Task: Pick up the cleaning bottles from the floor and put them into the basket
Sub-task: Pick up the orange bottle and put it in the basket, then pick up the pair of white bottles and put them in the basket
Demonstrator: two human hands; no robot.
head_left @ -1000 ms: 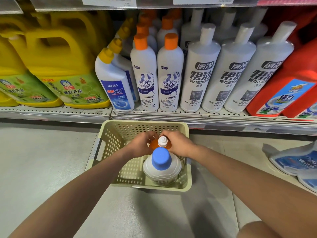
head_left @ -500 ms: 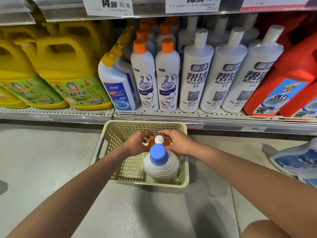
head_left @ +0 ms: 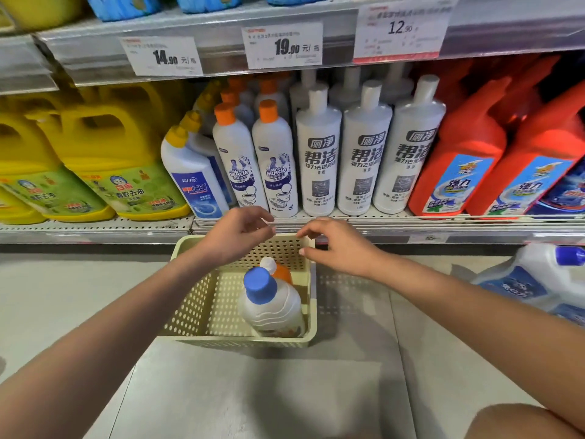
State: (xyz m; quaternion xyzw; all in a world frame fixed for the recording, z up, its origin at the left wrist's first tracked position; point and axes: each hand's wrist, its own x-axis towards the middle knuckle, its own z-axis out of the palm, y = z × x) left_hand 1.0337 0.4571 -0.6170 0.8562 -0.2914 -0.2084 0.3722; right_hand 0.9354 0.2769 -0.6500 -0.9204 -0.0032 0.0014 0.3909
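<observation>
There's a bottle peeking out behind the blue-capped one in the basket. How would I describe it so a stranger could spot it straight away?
Find the pale yellow perforated basket on the floor before the shelves. Two bottles stand in its right half. Behind the white bottle with the blue cap, nearer the shelves, is the orange bottle: the only orange-bodied one there, topped by a small white cap.

Pale yellow perforated plastic basket (head_left: 202, 307), rectangular, sits on the floor with its open top up. Inside it, against the right wall at the near corner, stands a white ribbed plastic bottle with a round blue cap (head_left: 274, 307), upright; just behind it, toward the basket's far wall, stands an orange bottle with a small white cap (head_left: 282, 272), mostly hidden by the first. Right of the basket, well apart, a white jug with a blue cap and blue label (head_left: 535, 277) lies on its side on the floor.
</observation>
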